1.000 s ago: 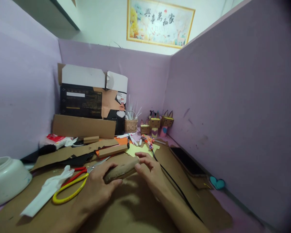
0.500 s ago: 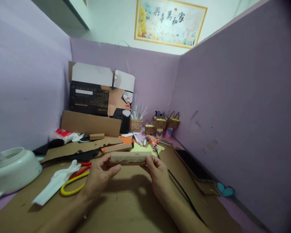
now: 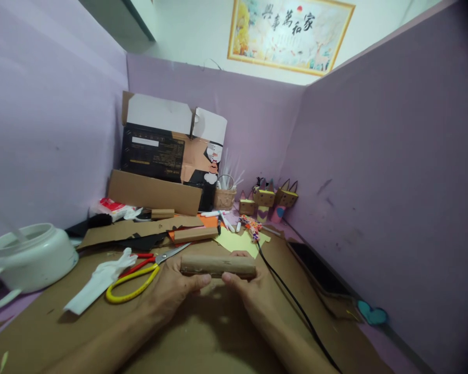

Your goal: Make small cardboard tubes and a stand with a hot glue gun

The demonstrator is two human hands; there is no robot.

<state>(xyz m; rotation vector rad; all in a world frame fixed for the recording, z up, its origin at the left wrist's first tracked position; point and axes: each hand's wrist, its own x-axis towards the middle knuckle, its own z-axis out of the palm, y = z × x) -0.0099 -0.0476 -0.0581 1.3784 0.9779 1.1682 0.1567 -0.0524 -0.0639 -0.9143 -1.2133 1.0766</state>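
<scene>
A rolled cardboard tube (image 3: 218,265) lies level between my two hands, above the cardboard sheet on the table. My left hand (image 3: 177,283) grips its left end, thumb along the lower edge. Around the right end my right hand (image 3: 249,283) is closed, with the thumb on the near side and fingers behind. Just left of my left hand rest scissors (image 3: 134,291) with yellow and red handles, their blades pointing away to the right. A crumpled white tissue (image 3: 101,280) lies beside the handles.
A white pot (image 3: 31,259) stands at the left. Cardboard strips (image 3: 140,231), yellow paper (image 3: 237,241) and a patterned glue gun (image 3: 252,228) with a black cord (image 3: 292,304) lie ahead. Cardboard cat figures (image 3: 264,197) stand at the back; a dark tablet-like object (image 3: 320,267) lies right.
Both hands have brought the tube slightly lower, and the thumbs have slid inward along its near side. The view has shifted a little, showing more of the scissors.
</scene>
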